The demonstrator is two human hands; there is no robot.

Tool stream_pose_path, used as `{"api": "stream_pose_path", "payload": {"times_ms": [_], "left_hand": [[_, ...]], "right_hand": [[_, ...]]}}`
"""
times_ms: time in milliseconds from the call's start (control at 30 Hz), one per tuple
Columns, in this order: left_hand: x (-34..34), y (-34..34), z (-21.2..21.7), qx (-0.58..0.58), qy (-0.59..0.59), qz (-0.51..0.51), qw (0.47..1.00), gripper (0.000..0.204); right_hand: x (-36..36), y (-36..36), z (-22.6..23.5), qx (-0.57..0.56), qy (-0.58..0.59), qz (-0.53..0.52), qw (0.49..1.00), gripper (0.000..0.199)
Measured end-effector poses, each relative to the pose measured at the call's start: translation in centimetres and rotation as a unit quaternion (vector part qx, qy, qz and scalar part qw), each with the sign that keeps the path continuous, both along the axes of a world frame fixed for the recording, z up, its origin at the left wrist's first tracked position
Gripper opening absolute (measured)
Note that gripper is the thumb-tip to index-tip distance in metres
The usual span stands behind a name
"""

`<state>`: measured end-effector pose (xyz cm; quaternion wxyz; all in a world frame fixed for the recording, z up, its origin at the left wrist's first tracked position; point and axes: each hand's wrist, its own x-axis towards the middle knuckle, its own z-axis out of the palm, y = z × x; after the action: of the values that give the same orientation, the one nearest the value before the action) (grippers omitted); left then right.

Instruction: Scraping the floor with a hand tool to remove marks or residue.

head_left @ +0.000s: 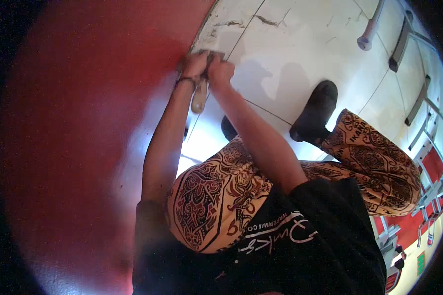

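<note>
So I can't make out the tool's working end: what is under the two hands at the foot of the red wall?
Only a pale handle shows below the left hand and right hand. Its working end is covered by them, against the white tiled floor.

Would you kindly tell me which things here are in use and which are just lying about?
In use:
- left hand and right hand, together on a pale-handled tool
- red wall, at its foot
- tiled floor

Lying about:
- metal legs
- grey pole foot

Dim, red-tinted fisheye view with black curved edges, pale glare on the red wall (83, 147), soft shadows on floor tiles (290, 54).
</note>
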<state>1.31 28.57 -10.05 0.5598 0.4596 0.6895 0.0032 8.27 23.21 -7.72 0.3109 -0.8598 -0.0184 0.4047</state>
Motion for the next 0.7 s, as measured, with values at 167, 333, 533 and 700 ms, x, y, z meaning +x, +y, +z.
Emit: {"api": "stream_pose_path", "payload": {"times_ms": [167, 333, 533, 700], "left_hand": [[2.3, 1.5, 1.5, 0.074, 0.103, -0.092, 0.988, 0.052], [1.2, -5.1, 3.3, -0.059, -0.086, 0.115, 0.988, 0.051], [2.6, -2.4, 2.8, -0.070, -0.098, 0.230, 0.966, 0.044], [3.8, -1.5, 4.6, -0.028, -0.139, 0.252, 0.957, 0.041]], "right_hand": [[2.1, 1.9, 1.2, 0.012, 0.020, -0.011, 1.000, 0.041], [2.5, -2.2, 2.8, 0.018, 0.025, 0.043, 0.999, 0.038], [2.9, -0.4, 0.9, 0.041, -0.003, 0.120, 0.992, 0.042], [4.5, 2.4, 1.0, 0.051, 0.003, 0.145, 0.988, 0.044]]}}
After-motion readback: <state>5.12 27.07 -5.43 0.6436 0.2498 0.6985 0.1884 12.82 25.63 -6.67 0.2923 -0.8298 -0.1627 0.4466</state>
